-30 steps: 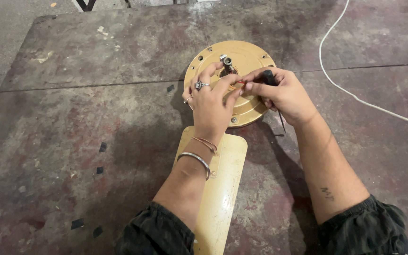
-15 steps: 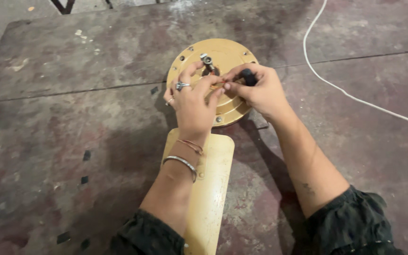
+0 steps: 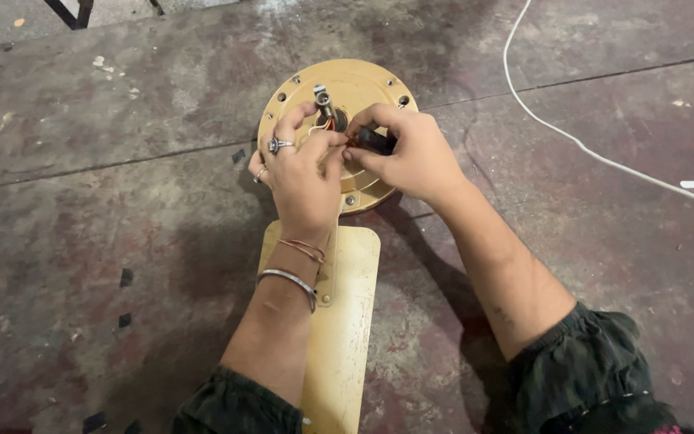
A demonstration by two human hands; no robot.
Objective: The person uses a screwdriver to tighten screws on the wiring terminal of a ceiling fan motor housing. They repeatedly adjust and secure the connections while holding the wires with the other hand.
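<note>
There is a single view, from a camera worn on the person's head. It looks steeply down and slightly forward onto a worn table (image 3: pixel 106 241), close enough that both forearms enter from the near edge and fill the lower middle. The left hand (image 3: pixel 303 177) and right hand (image 3: pixel 407 157) meet just above centre, over a round tan disc (image 3: pixel 363 80). The table's far edge and a strip of floor show at the top left, and a white cable (image 3: pixel 572 141) crosses the far right. No second view shares the scene.
</note>
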